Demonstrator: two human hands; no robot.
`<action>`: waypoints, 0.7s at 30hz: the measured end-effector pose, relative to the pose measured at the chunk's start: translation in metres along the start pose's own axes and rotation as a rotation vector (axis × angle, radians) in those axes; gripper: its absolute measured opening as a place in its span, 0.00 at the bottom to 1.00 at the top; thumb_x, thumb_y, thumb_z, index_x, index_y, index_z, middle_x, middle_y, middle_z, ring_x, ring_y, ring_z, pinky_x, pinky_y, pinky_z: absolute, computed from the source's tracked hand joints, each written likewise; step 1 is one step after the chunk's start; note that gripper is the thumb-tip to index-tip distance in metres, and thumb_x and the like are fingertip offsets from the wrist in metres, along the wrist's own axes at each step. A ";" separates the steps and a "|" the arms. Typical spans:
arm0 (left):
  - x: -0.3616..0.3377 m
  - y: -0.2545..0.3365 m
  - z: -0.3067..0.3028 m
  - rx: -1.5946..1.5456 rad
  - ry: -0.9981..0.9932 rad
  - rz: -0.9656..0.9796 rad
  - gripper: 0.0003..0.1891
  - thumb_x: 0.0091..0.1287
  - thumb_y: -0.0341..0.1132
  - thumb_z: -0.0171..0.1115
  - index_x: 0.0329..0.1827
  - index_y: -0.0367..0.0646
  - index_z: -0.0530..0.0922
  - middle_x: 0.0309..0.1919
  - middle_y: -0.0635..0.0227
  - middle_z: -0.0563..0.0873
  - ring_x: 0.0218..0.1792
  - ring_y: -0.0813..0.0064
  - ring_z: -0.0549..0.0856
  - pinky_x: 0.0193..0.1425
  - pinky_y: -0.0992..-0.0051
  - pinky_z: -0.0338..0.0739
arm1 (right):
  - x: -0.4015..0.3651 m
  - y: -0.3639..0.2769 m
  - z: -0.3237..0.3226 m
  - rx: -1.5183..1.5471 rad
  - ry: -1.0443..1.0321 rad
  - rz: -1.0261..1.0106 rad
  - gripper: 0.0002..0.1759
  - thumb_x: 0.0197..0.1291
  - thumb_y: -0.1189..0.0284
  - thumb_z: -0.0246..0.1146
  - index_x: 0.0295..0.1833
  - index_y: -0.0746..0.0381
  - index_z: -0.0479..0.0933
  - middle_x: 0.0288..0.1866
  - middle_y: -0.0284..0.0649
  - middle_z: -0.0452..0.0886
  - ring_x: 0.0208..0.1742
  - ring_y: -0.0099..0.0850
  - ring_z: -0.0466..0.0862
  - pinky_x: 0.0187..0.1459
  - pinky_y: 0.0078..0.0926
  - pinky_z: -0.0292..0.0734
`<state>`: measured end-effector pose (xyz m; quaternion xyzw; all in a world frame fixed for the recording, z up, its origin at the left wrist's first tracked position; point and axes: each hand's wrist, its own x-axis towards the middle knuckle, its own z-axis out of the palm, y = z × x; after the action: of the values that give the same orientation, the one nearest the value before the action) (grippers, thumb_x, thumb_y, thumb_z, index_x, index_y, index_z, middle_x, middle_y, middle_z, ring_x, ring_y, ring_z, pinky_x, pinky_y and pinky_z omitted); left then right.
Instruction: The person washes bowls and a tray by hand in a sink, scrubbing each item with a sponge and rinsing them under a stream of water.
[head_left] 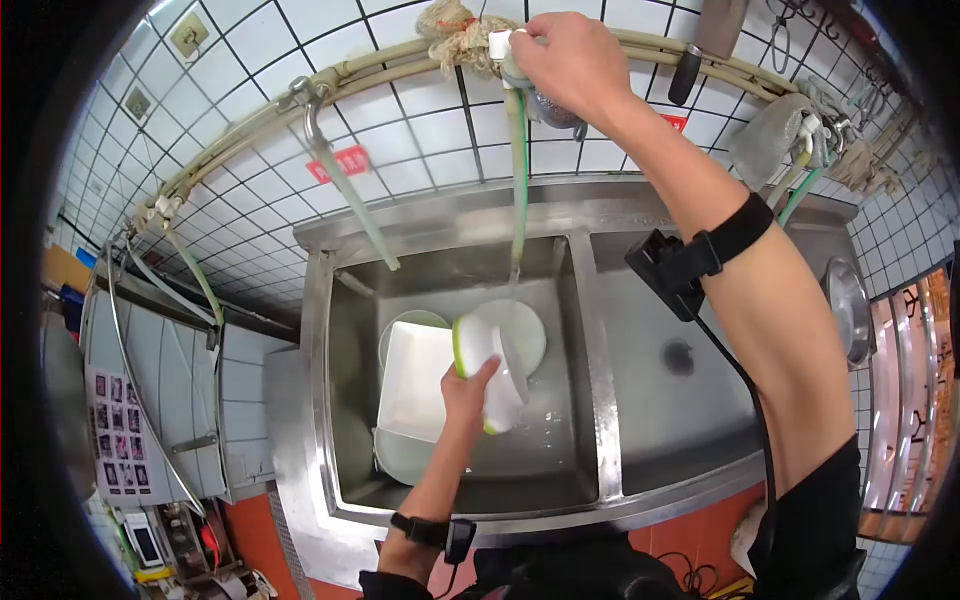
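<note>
My left hand (468,388) grips a white bowl with a green rim (492,375), tilted on its side over the left sink basin (550,440). Up at the wall pipe, my right hand (570,62) is closed on a white tap (505,50). From that tap hangs a green-striped hose (520,180), with water at its lower end. Below the hose a round white plate (520,325) lies in the basin, partly behind the bowl. A white rectangular tray (412,375) rests left of the bowl, on top of other dishes.
The right basin (680,400) has a dark drain. Another tap (315,105) and its hose (350,190) hang at the left. A knife (688,72) and a mesh bag (765,137) hang on the wall. A metal bowl (846,310) stands at the far right.
</note>
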<state>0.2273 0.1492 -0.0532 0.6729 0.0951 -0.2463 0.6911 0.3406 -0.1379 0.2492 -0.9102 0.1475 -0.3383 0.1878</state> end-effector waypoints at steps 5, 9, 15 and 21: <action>0.056 0.013 0.024 -0.092 -0.069 -0.035 0.18 0.60 0.31 0.76 0.50 0.31 0.82 0.42 0.58 0.89 0.38 0.68 0.88 0.43 0.67 0.83 | -0.006 0.005 -0.003 0.019 0.001 0.010 0.26 0.61 0.50 0.60 0.49 0.61 0.87 0.38 0.49 0.88 0.41 0.45 0.88 0.47 0.39 0.80; 0.094 0.027 0.043 -0.071 -0.109 -0.063 0.19 0.59 0.31 0.77 0.50 0.31 0.82 0.41 0.59 0.89 0.37 0.67 0.88 0.42 0.66 0.84 | -0.053 0.051 0.020 0.310 0.141 0.080 0.31 0.63 0.43 0.62 0.45 0.63 0.87 0.36 0.50 0.87 0.40 0.39 0.88 0.44 0.37 0.79; 0.126 0.042 0.057 0.178 -0.201 -0.003 0.18 0.56 0.31 0.77 0.48 0.34 0.84 0.38 0.61 0.90 0.35 0.70 0.88 0.40 0.68 0.83 | -0.216 0.123 0.126 1.151 -0.165 1.073 0.26 0.72 0.53 0.61 0.56 0.67 0.82 0.51 0.35 0.85 0.49 0.25 0.80 0.53 0.24 0.75; 0.134 0.034 0.061 0.437 -0.344 0.142 0.17 0.55 0.32 0.76 0.47 0.35 0.86 0.36 0.62 0.91 0.34 0.76 0.87 0.41 0.70 0.82 | -0.274 0.082 0.206 0.681 0.210 0.649 0.20 0.75 0.63 0.58 0.63 0.65 0.79 0.54 0.50 0.86 0.51 0.42 0.86 0.53 0.34 0.78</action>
<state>0.3463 0.0603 -0.0809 0.7593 -0.1263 -0.3224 0.5510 0.2685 -0.0520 -0.0849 -0.6648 0.3231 -0.3814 0.5552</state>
